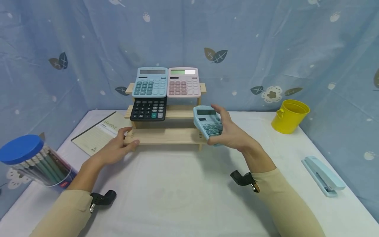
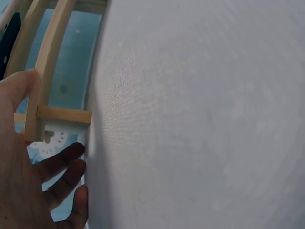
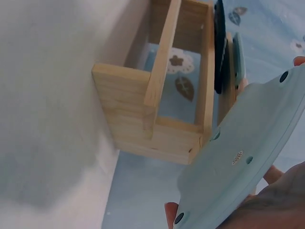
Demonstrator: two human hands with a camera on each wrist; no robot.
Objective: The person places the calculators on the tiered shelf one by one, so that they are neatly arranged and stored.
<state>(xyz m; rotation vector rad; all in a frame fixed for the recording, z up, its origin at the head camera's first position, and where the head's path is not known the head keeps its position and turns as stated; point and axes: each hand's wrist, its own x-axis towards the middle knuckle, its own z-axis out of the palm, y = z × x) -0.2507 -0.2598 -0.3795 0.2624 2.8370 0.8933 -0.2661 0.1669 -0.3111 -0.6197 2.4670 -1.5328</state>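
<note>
The right hand [image 1: 234, 131] is pinching the small light blue plastic calculator [image 1: 208, 124] beside the stepped wooden rack [image 1: 165, 135], which the left hand [image 1: 116, 148] is touching with relaxed fingers, so a bump might be knocking the rack's calculators down.

Front table: I see open cloth [image 1: 177, 187] between my arms.
Rack's lowest step [image 1: 165, 136]: bare.
Upper steps: calculators [image 1: 165, 84] block.
Right: bucket [image 1: 289, 116], stapler [image 1: 322, 176].

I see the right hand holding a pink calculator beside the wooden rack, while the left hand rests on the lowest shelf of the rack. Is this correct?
Not quite. The calculator in the right hand is light blue, not pink; the pink one sits on the top shelf. The head view shows this. The rest holds: the left hand rests on the lowest shelf of the wooden rack.
</note>
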